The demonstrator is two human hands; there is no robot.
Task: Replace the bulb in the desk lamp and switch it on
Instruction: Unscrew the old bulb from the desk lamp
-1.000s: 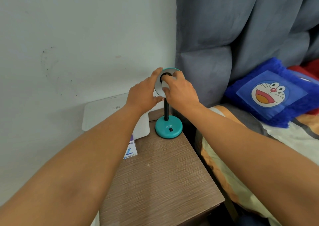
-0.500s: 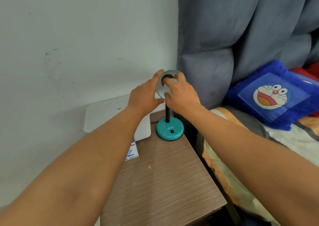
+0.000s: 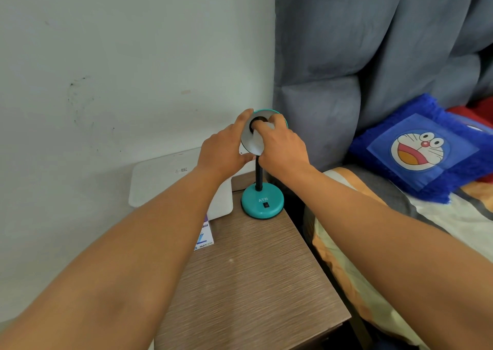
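I am holding the shade point(image 3: 246, 142) of the desk lamp with my left hand point(image 3: 222, 152), the thumb over the upper rim and the other fingers closed behind the lower edge, so the lamp head is not turning away. My right hand point(image 3: 282, 146) is closed around the white bulb point(image 3: 260, 136), which is sitting at the dark socket in the middle of the shade; the fingertips are pinching it near the neck.

I am judging the bulb as light, smooth and easy to break, so I am thinking the grip should be on its wider body, gentle but not sliding, and the turning should come from the fingers, not from the whole arm. The lamp also looks light: the black neck point(image 3: 258, 174) seems to be a flexible one and the teal base point(image 3: 262, 202) is small, so without the left hand it would probably twist or tip on the bedside table point(image 3: 256, 283).

Much is hidden from me. My right hand is covering most of the bulb, so I cannot tell how deep it is sitting in the thread, or whether it is going in or coming out. The small black switch point(image 3: 266, 205) on the base is visible, but its position is too small to read. No cable is visible to me.
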